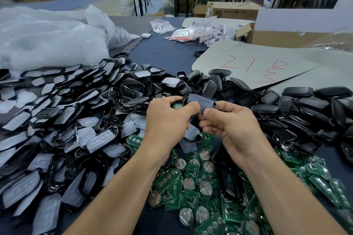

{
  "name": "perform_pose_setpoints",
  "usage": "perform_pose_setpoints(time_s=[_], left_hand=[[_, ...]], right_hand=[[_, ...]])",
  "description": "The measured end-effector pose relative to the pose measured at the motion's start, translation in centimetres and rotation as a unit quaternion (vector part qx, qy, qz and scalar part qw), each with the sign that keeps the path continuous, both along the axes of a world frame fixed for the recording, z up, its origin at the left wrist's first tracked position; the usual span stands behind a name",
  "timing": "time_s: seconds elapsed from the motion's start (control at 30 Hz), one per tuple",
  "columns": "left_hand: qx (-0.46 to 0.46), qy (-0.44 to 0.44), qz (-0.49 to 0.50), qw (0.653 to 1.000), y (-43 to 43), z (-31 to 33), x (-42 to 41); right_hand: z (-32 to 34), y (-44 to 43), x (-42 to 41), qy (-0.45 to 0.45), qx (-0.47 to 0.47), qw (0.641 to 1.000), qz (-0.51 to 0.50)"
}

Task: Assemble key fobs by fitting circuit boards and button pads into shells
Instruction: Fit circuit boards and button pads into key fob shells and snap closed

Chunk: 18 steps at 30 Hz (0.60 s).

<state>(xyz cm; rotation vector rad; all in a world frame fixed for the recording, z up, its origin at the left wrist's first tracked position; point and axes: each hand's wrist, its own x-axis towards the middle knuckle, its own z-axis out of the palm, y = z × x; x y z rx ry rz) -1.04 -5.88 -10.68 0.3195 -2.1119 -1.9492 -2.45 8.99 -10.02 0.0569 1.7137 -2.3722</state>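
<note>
**Over the heaped bench, two hands grip one fob shell**

Nearest the camera, flat green rectangular circuit boards with round silvery coin cells lie in a loose heap on the dark blue table cloth. Just above them the left hand curls its fingers round a glossy black plastic fob shell. A corner of a small green board shows under its fingertips. The right hand pinches the shell's other end between thumb and bent fingers. Left of the hands spread translucent, dimpled rubber button pads. To the right lie smooth, rounded black shell halves. Beyond are a grey card sheet scrawled in red, crumpled clear plastic bags and a brown cardboard box.
</note>
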Motion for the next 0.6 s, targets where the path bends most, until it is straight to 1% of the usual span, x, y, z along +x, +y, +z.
perform_pose_setpoints(time_s=[0.1,0.23,0.3,0.43,0.53,0.6], left_hand=[[-0.051,-0.001,0.019,0.999,-0.02,0.02,0.00],[-0.102,0.006,0.026,0.994,-0.07,0.20,0.13],[-0.104,0.007,0.021,0.994,0.07,0.28,0.23],[-0.068,0.012,0.040,0.997,0.09,0.45,0.11],[-0.105,0.015,0.071,0.992,-0.14,0.52,0.06],[-0.125,0.023,0.076,0.989,-0.25,0.51,0.03]], right_hand=[[-0.14,-0.18,0.04,0.020,0.005,1.000,-0.011],[-0.17,-0.41,0.20,0.044,0.035,0.998,-0.022],[-0.10,-0.32,0.15,0.044,0.043,0.998,-0.032],[-0.04,-0.14,0.05,0.047,0.038,0.997,-0.056],[-0.24,-0.27,0.07,0.064,0.056,0.995,-0.052],[-0.35,-0.44,0.08,0.075,0.080,0.993,-0.046]])
